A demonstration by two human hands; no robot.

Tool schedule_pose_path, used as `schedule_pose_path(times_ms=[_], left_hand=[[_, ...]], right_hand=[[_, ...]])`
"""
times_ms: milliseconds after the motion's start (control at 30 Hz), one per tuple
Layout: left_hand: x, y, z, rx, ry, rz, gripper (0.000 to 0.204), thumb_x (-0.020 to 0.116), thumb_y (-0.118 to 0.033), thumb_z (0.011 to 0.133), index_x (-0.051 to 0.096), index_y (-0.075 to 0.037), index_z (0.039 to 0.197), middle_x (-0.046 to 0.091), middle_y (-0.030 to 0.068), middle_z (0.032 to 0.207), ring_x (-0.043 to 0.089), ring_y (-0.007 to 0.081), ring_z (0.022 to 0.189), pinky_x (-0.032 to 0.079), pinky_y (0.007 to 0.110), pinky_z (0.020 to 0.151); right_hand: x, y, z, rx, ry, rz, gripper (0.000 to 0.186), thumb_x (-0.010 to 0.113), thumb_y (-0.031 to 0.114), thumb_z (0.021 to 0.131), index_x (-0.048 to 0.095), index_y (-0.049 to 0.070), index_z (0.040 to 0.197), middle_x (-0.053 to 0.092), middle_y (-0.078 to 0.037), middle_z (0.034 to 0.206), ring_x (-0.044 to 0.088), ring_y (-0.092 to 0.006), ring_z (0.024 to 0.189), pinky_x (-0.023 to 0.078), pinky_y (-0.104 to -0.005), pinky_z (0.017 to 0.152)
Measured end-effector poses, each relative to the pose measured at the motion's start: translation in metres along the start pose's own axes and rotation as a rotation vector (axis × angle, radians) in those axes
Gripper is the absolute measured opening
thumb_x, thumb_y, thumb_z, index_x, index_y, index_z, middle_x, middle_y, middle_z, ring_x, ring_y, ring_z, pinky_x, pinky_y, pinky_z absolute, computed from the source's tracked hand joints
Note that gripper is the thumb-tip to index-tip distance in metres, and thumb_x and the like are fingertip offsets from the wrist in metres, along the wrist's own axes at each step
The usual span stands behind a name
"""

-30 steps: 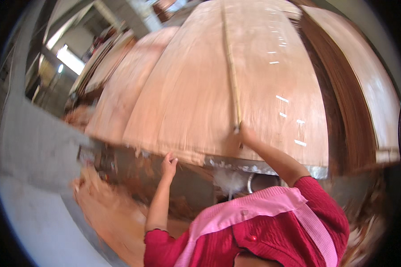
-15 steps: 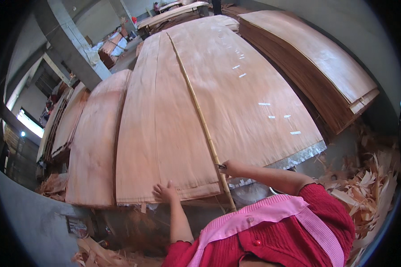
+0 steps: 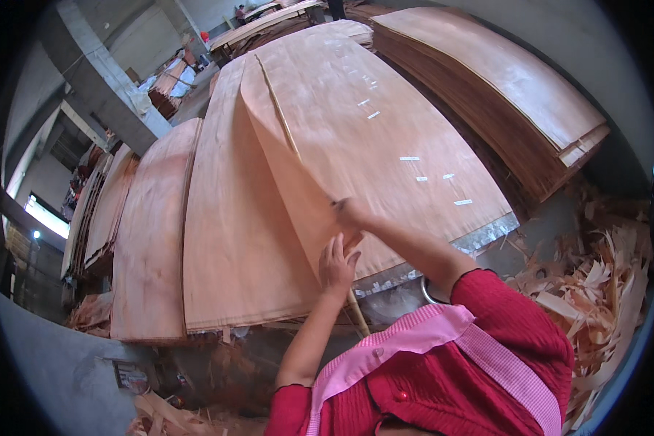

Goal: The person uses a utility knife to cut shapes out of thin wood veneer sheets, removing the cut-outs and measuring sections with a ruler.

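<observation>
A thin wood veneer sheet [image 3: 229, 240] lies on the broad stack, its right side raised and folded over as a long flap [image 3: 287, 178]. Under and beyond the flap runs a slender bamboo pole [image 3: 278, 109], its near end showing below my left hand [image 3: 336, 267]. That hand is against the flap's near end, fingers stretched up and thumb apart. Just above it, my right hand [image 3: 354, 216] is closed around a small dark tool, perhaps a blade, at the flap's edge. Whether it also pinches the veneer, I cannot tell. White tape pieces [image 3: 409, 158] dot the right-hand sheet.
Another veneer stack [image 3: 479, 80] stands at the right, a narrower one [image 3: 149, 247] at the left. Veneer scraps [image 3: 588, 291] heap at the lower right, with more scraps [image 3: 167, 414] at the lower left. A concrete pillar [image 3: 112, 69] rises behind the left stacks.
The veneer's right side, flat before, is now lifted and folded over the pole. My left hand has moved right and up to the flap; my right hand has moved farther from me.
</observation>
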State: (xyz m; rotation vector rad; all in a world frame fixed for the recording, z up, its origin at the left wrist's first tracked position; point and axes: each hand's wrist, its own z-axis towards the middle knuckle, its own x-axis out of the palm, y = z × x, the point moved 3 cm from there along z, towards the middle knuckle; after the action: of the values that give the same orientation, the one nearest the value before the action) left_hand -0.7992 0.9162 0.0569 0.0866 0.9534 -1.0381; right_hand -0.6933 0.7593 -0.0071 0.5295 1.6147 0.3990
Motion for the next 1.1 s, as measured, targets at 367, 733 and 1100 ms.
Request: schedule_pose_path(times_ms=[367, 733, 1100], left_hand=[[0.046, -0.014, -0.184, -0.756, 0.205, -0.139, 0.04, 0.063, -0.015, 0.078, 0.037, -0.002, 0.106, 0.054, 0.0165, 0.087, 0.057, 0.0279, 0.081, 0.046, 0.038, 0.07], [0.02, 0.024, -0.075, -1.055, 0.227, -0.101, 0.076, 0.052, -0.001, 0.073, 0.02, -0.021, 0.139, 0.061, 0.0223, 0.081, 0.061, 0.0346, 0.075, 0.047, 0.044, 0.068], [-0.002, 0.041, -0.103, -0.421, 0.012, 0.342, 0.048, 0.056, -0.014, 0.078, 0.044, -0.008, 0.124, 0.058, 0.0154, 0.097, 0.056, 0.0324, 0.091, 0.045, 0.041, 0.081]], right_hand=[[-0.03, -0.14, -0.104, 0.462, -0.207, 0.769, 0.016, 0.057, 0.015, 0.076, 0.063, 0.0, 0.076, 0.063, -0.013, 0.073, 0.061, -0.0223, 0.066, 0.046, -0.0336, 0.057], [0.006, -0.109, -0.114, 0.315, 0.098, 0.357, 0.03, 0.059, 0.03, 0.076, 0.064, 0.003, 0.086, 0.064, -0.019, 0.085, 0.061, -0.0335, 0.079, 0.047, -0.0399, 0.07], [-0.045, -0.12, -0.115, -0.119, -0.578, -0.07, 0.058, 0.057, 0.007, 0.073, 0.038, 0.005, 0.128, 0.042, -0.022, 0.125, 0.041, -0.0364, 0.116, 0.037, -0.0417, 0.095]])
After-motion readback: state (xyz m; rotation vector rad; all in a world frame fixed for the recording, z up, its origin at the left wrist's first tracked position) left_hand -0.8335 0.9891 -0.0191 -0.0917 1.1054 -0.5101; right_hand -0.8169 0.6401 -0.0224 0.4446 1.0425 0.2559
